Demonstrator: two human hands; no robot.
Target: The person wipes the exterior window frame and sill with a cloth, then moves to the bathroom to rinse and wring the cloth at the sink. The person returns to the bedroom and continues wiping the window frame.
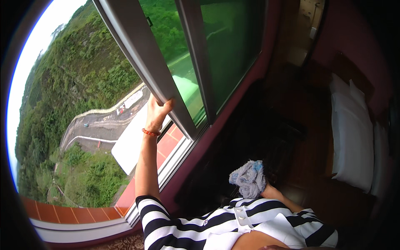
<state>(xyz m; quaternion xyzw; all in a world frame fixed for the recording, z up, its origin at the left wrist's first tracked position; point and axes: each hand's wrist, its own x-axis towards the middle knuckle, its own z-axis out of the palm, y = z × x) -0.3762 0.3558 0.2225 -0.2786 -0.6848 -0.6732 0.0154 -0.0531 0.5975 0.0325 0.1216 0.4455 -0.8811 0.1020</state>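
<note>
My left hand [157,112] grips the vertical edge of a sliding window's metal frame [156,68], with the thumb on the inner side and the fingers hidden behind the edge. A red bead bracelet [151,132] circles that wrist. Green-tinted glass [170,40] fills the sash beside the hand. Close to my body on the right, my right hand [269,191] holds a crumpled grey and blue cloth [249,178]; most of its fingers are hidden by the cloth.
The window track [175,156] and a red-tiled outer ledge [75,214] border the opening at left. Outside, far below, lie a road [106,122] and a green hillside. A bed with white bedding [351,134] stands at the right of the dark room.
</note>
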